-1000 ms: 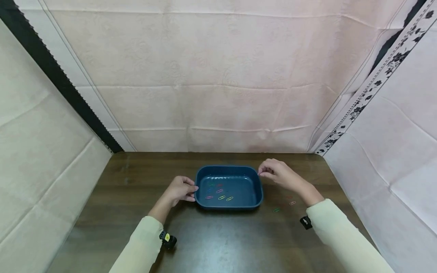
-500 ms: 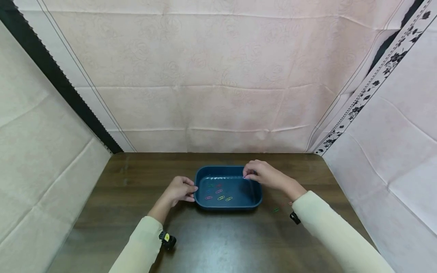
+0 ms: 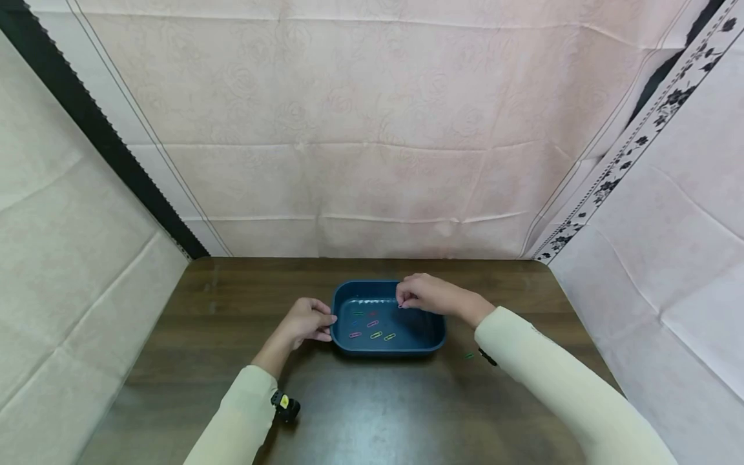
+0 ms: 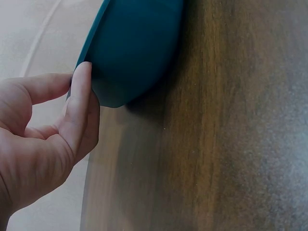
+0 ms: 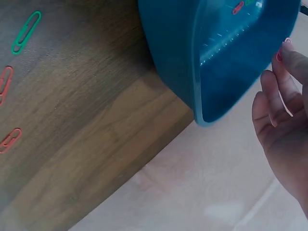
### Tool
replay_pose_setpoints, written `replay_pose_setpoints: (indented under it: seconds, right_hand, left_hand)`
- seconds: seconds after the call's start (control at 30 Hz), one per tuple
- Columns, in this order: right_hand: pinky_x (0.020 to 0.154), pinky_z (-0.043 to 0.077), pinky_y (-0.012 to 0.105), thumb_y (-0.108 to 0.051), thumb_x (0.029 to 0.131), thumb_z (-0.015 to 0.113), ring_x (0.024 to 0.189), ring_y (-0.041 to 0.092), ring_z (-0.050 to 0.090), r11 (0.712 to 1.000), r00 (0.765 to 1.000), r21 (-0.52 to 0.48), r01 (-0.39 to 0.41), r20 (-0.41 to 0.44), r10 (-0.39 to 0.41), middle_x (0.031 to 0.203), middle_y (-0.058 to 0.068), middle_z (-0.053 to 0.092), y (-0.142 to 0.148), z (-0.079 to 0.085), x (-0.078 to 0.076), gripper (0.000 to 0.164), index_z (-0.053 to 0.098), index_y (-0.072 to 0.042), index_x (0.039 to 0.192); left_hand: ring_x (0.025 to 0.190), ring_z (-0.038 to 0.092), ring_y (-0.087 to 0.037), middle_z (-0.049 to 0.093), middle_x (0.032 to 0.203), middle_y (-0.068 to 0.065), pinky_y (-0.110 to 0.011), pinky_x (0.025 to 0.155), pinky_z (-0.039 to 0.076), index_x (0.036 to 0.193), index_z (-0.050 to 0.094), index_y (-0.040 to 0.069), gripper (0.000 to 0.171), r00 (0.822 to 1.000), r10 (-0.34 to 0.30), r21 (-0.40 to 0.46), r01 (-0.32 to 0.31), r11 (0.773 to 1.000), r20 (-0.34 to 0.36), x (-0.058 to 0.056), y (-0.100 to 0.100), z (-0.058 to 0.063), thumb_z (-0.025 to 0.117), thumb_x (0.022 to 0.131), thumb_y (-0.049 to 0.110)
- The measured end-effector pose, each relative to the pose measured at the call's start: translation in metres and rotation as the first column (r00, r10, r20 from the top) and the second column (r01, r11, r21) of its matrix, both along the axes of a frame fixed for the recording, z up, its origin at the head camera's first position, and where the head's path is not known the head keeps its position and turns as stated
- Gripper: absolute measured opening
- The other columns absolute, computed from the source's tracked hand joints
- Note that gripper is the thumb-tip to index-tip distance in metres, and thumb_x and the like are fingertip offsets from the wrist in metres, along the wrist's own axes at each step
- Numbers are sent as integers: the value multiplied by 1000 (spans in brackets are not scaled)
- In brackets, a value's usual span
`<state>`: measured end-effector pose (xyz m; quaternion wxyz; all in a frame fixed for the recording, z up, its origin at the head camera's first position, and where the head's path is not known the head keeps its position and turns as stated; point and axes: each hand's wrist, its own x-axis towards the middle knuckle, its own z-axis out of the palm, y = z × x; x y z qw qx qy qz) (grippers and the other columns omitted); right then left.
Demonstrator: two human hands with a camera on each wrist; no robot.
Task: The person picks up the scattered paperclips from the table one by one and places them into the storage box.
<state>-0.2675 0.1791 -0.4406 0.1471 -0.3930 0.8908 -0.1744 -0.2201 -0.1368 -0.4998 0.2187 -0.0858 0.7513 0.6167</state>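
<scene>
A dark blue rectangular tray [image 3: 388, 353] sits on the wooden table. My left hand [image 3: 305, 320] pinches its left rim between thumb and fingers; the left wrist view shows the thumb and fingertips [image 4: 83, 72] at the edge. Over the tray's right half is my right hand [image 3: 429, 296], pinching a small pink paper clip [image 5: 279, 56], mostly hidden by the fingertips. Inside the tray lie several paper clips: yellow ones [image 3: 376, 336], pink ones [image 3: 355, 335], a green one [image 3: 358, 314], a red one [image 3: 373, 314] and a faint blue one [image 3: 355, 322].
On the table right of the tray lies a green paper clip [image 5: 26, 32]. Two red paper clips [image 5: 10, 140] lie near it in the right wrist view, hidden by the right sleeve in the head view. Pale cloth [image 3: 372, 129] hangs behind the table's far edge.
My right hand has moved left from beside the tray's right rim to over its inside, carrying the paper clip. My left hand has stayed at the left rim.
</scene>
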Motion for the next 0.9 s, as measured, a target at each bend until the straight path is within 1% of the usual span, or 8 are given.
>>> replay_pose_setpoints:
  seconds: [0.13, 0.27, 0.47, 0.7, 0.9]
  right_hand:
    - [76, 57, 22, -14, 100, 69, 83, 11, 57, 999, 999, 46, -26, 41, 24, 91, -5, 64, -11, -3, -4, 4, 72, -12, 101]
    - [78, 58, 23, -13, 100, 69, 84, 12, 59, 997, 997, 59, -44, 73, 40, 92, -2, 67, -21, -4, -7, 5, 72, -10, 103]
    - [80, 58, 22, -14, 100, 69, 85, 11, 61, 995, 994, 88, -36, 105, 27, 94, -2, 69, -28, -9, -11, 5, 72, -11, 103]
    - [75, 56, 22, -13, 100, 69, 80, 11, 60, 990, 986, 135, -39, 165, 16, 92, -1, 68, -35, -22, -13, 3, 70, -14, 98]
    - [70, 54, 21, -15, 99, 71, 76, 10, 57, 976, 990, 209, -57, 139, 28, 88, -5, 66, -40, -32, -15, 5, 72, -15, 95]
  left_hand:
    - [69, 66, -20, 63, 95, -21, -35, 69, 67, 115, 60, -6, 20, 1000, 3, -6, -3, 1000, 8, 0, 0, 1, 67, 99, 4]
    - [70, 66, -20, 64, 96, -21, -35, 69, 67, 115, 60, -5, 19, 1000, 6, -8, -6, 1000, 11, 0, 0, 2, 67, 99, 4]
    - [69, 65, -20, 63, 93, -20, -35, 68, 67, 114, 60, -6, 19, 1000, 2, -1, -2, 1000, 6, 1, 0, 3, 67, 99, 4]
    - [68, 65, -19, 63, 92, -20, -34, 68, 67, 114, 60, -6, 20, 1000, 5, 3, -5, 1000, 5, 0, 0, 1, 67, 99, 3]
    - [66, 64, -19, 62, 89, -19, -34, 66, 67, 112, 59, -7, 18, 1000, 3, 11, -3, 1000, 2, 1, 0, 2, 67, 98, 2]
